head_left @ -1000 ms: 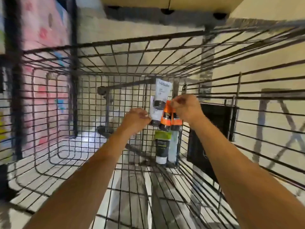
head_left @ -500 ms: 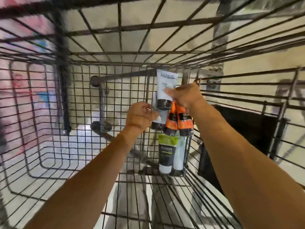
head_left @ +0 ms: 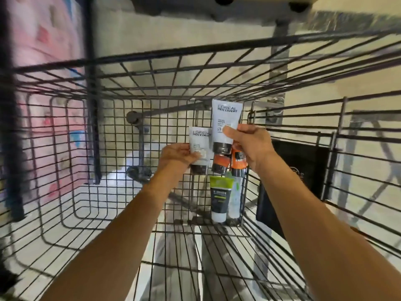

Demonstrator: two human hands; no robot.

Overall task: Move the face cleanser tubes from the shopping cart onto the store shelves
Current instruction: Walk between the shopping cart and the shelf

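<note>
Both my arms reach into the wire shopping cart (head_left: 91, 148). My left hand (head_left: 178, 155) grips a small white face cleanser tube (head_left: 199, 144) with a dark cap. My right hand (head_left: 249, 144) holds a taller white tube (head_left: 225, 122), cap down. Below it sit two orange tubes (head_left: 221, 162) (head_left: 238, 162), the right one partly behind my right hand. A green-and-black tube (head_left: 220, 196) and a clear greenish tube (head_left: 235, 198) lie at the cart's far right corner.
A black bag (head_left: 299, 170) hangs outside the cart's right wall. Pink packaged goods (head_left: 43, 51) fill a rack at the left. A shelf edge (head_left: 217, 5) shows at the top. Pale floor lies beneath the cart mesh.
My left hand has lifted the small white tube clear of the others. My right hand has raised the taller white tube slightly. The camera has tilted up a little.
</note>
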